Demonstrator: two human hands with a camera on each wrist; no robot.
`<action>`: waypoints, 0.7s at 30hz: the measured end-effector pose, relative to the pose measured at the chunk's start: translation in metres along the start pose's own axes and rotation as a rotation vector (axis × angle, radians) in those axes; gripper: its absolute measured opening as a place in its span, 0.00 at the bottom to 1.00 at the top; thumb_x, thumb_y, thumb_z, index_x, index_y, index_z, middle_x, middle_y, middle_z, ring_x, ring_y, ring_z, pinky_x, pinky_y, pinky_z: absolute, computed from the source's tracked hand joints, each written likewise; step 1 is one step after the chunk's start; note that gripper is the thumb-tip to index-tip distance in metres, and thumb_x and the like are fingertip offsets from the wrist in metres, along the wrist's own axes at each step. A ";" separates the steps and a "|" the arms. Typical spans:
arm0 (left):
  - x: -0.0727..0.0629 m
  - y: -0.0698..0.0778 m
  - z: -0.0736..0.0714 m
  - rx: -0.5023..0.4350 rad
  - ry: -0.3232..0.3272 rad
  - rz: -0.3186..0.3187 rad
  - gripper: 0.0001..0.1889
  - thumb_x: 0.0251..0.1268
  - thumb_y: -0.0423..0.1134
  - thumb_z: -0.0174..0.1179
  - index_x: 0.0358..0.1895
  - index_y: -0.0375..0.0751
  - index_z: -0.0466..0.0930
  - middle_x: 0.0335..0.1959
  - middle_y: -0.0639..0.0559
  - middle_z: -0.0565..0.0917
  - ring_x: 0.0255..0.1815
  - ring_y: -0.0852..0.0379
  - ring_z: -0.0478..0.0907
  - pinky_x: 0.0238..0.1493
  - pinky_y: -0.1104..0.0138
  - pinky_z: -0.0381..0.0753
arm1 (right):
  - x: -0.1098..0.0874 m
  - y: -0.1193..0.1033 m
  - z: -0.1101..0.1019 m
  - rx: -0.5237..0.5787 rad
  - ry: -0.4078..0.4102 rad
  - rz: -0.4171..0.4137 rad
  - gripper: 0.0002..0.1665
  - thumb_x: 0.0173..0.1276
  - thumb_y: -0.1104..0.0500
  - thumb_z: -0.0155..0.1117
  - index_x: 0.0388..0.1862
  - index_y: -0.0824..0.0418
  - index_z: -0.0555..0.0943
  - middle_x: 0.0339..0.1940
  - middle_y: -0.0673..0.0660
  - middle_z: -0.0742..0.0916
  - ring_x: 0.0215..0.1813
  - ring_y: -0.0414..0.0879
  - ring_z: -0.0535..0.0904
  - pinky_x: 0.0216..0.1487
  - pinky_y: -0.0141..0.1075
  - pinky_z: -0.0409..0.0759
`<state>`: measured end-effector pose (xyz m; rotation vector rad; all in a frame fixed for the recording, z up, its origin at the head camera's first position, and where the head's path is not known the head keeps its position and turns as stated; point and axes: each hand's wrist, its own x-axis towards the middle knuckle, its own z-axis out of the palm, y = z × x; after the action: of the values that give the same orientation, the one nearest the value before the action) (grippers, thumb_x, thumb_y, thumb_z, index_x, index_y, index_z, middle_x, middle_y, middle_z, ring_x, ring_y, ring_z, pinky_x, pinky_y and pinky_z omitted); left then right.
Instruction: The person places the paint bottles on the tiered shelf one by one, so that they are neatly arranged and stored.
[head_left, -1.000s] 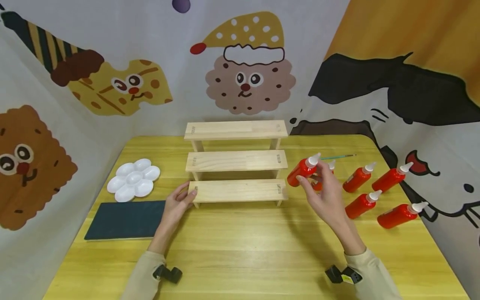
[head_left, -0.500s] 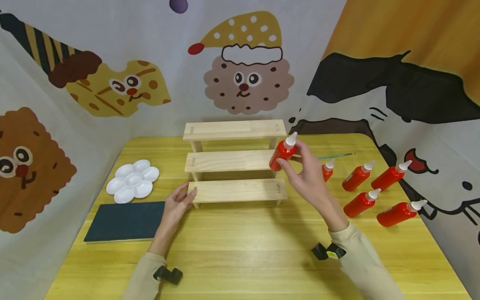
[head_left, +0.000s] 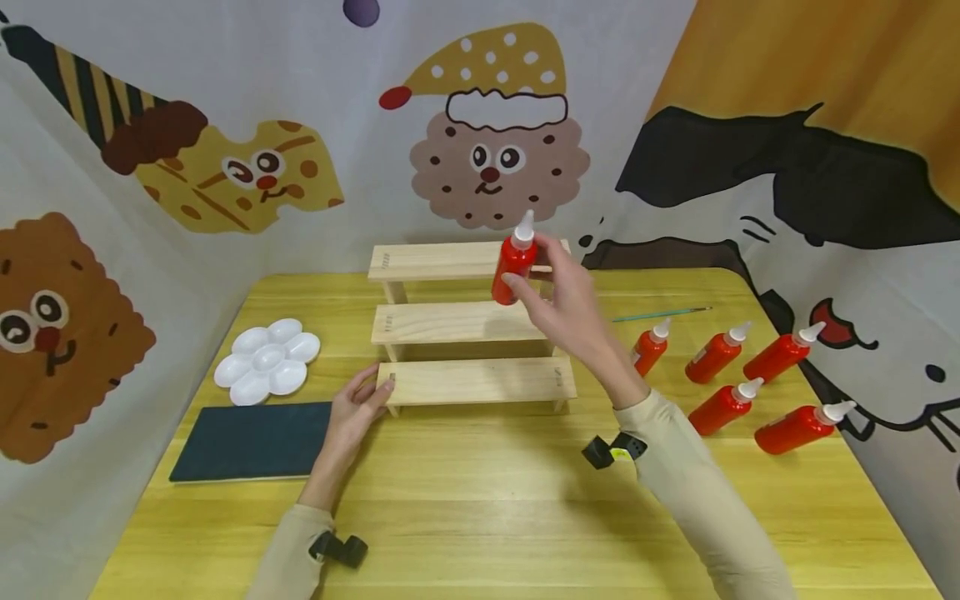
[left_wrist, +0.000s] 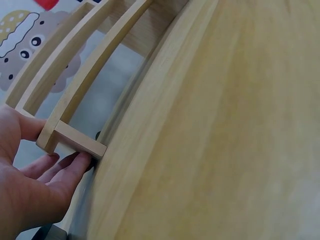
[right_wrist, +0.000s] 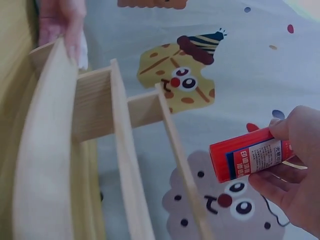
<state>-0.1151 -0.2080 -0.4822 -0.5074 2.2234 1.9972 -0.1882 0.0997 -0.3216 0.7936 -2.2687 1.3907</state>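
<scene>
Yellow table | red bottle pinched in right hand (seemingly above rack) | left hand grips rack

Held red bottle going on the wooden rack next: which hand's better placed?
Right, likely: the right hand holds the red squeeze bottle up by the upper shelves of the three-tier wooden rack. The left hand grips the bottom shelf's left end.

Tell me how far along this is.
Early, it seems. Done: the rack stands on the table. In hand: the right hand holds a bottle near it; the left hand grips its lowest shelf. Perhaps left: five more bottles; none shows on the rack.
</scene>
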 end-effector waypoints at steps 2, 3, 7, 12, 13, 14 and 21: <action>0.000 0.000 0.000 0.001 -0.001 -0.001 0.32 0.74 0.44 0.62 0.78 0.45 0.64 0.71 0.33 0.73 0.64 0.46 0.77 0.51 0.72 0.81 | 0.010 -0.003 0.005 0.015 -0.014 0.005 0.30 0.71 0.62 0.68 0.68 0.67 0.71 0.57 0.62 0.85 0.55 0.52 0.82 0.57 0.46 0.85; 0.000 0.000 0.000 0.000 -0.002 -0.002 0.32 0.74 0.44 0.62 0.78 0.45 0.64 0.71 0.33 0.73 0.64 0.47 0.77 0.50 0.72 0.81 | 0.015 -0.005 0.007 0.021 -0.022 0.004 0.30 0.71 0.62 0.68 0.68 0.67 0.70 0.57 0.62 0.85 0.55 0.52 0.82 0.57 0.46 0.85; 0.001 0.000 0.000 -0.002 -0.004 -0.003 0.32 0.74 0.44 0.62 0.78 0.45 0.64 0.71 0.33 0.73 0.64 0.47 0.77 0.48 0.74 0.81 | 0.035 -0.010 0.019 0.028 -0.047 -0.027 0.29 0.71 0.63 0.68 0.67 0.67 0.70 0.56 0.62 0.85 0.53 0.52 0.83 0.55 0.44 0.85; 0.000 0.001 0.000 -0.006 -0.004 0.001 0.32 0.74 0.44 0.62 0.78 0.45 0.64 0.71 0.33 0.73 0.65 0.46 0.77 0.47 0.75 0.81 | 0.057 -0.014 0.034 0.032 -0.098 -0.041 0.29 0.72 0.62 0.67 0.68 0.67 0.70 0.56 0.61 0.86 0.52 0.49 0.83 0.56 0.40 0.84; 0.000 0.001 0.000 -0.007 -0.004 0.001 0.32 0.74 0.44 0.62 0.78 0.45 0.64 0.71 0.33 0.72 0.65 0.46 0.76 0.47 0.75 0.81 | 0.061 -0.014 0.037 0.033 -0.110 -0.036 0.29 0.72 0.62 0.67 0.68 0.67 0.70 0.56 0.61 0.85 0.52 0.48 0.82 0.56 0.39 0.84; 0.000 0.001 0.000 -0.009 -0.006 0.000 0.32 0.74 0.44 0.62 0.78 0.45 0.64 0.71 0.33 0.72 0.65 0.46 0.76 0.47 0.75 0.81 | 0.065 -0.014 0.040 0.028 -0.121 -0.029 0.29 0.72 0.62 0.67 0.68 0.67 0.70 0.56 0.61 0.85 0.52 0.48 0.82 0.56 0.39 0.84; 0.001 -0.001 0.000 -0.014 0.000 -0.001 0.32 0.74 0.43 0.62 0.77 0.45 0.64 0.70 0.33 0.74 0.61 0.50 0.79 0.48 0.74 0.81 | 0.085 -0.010 0.063 0.007 -0.165 0.030 0.30 0.72 0.60 0.67 0.68 0.66 0.70 0.56 0.61 0.85 0.52 0.49 0.84 0.56 0.37 0.84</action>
<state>-0.1155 -0.2083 -0.4830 -0.5101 2.2104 2.0140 -0.2491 0.0167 -0.2950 0.9113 -2.4099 1.3938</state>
